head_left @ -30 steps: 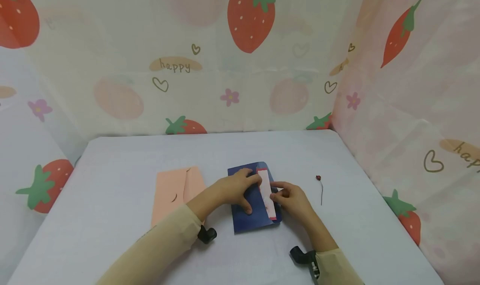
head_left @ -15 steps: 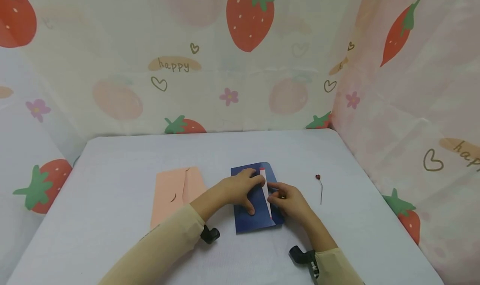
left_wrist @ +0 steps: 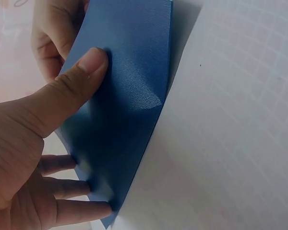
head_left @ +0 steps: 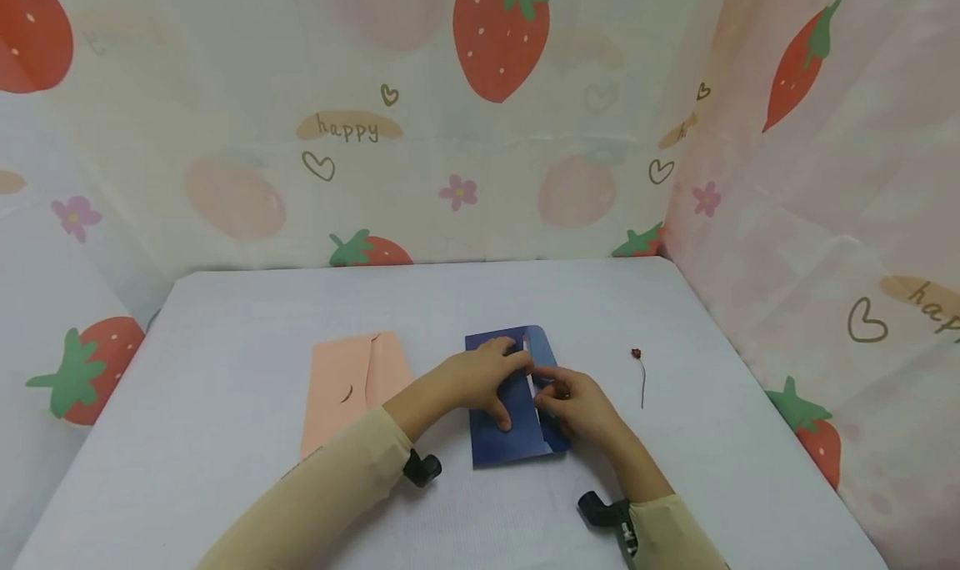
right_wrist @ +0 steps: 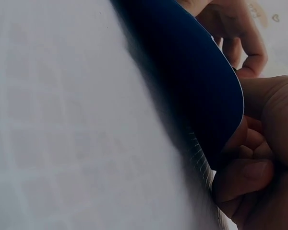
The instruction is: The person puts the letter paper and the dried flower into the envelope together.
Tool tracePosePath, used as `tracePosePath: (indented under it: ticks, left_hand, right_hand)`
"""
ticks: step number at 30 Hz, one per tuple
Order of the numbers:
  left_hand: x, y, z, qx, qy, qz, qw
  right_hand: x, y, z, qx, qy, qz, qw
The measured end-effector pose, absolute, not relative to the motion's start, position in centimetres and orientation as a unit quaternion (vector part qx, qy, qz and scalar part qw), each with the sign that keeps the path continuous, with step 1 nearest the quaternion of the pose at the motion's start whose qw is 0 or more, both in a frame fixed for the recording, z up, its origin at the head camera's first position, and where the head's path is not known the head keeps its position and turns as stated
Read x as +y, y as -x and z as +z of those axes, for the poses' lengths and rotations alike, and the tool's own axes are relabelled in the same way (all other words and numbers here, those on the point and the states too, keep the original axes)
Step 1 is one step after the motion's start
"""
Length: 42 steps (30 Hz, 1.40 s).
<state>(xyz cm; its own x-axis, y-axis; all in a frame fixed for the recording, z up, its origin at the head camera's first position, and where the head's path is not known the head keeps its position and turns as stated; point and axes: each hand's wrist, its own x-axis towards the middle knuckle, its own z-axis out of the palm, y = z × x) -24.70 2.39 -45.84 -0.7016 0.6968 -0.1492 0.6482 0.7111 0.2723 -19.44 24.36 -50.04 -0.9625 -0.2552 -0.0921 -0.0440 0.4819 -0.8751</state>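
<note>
A dark blue envelope (head_left: 498, 449) lies on the white table, its flap (head_left: 551, 353) unfolded toward the right. Only a thin sliver of a white card (head_left: 532, 381) shows at the mouth. My left hand (head_left: 480, 382) presses on the envelope's face, thumb and fingers spread apart. In the left wrist view, the left thumb (left_wrist: 93, 62) lies flat on the blue paper and straight fingertips rest near its edge. At the mouth, my right hand (head_left: 585, 399) pinches the card's edge between thumb and index finger. The right wrist view shows its curled fingers (right_wrist: 252, 172) beside the flap, which hides the card.
A pink envelope (head_left: 341, 370) sits on the left, partly under the left forearm. On the right lies a small dried red flower (head_left: 637, 354) with a thin stem. Strawberry-printed cloth (head_left: 480, 153) stands behind and at both sides of the table.
The white card has slid left into the blue envelope, from a broad strip to a sliver. The envelope and left hand have shifted slightly right; the right hand has moved a little left.
</note>
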Motion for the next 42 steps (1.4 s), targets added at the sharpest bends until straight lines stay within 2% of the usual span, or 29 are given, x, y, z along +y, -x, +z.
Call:
tracePosePath:
  ticks: [10, 33, 42]
  left_hand:
    - [2.6, 24.6, -45.6, 0.912, -0.375, 0.108, 0.125]
    - [2.6, 24.1, -45.1, 0.913, -0.372, 0.11, 0.128]
    - [2.5, 24.1, -45.2, 0.913, -0.373, 0.111, 0.122]
  right_hand:
    - [24.1, 19.2, -50.1, 0.853, 0.102, -0.499, 0.116]
    - [23.5, 19.2, -50.1, 0.859, 0.07, -0.494, 0.119]
    - [23.1, 19.5, -49.9, 0.842, 0.053, -0.517, 0.146]
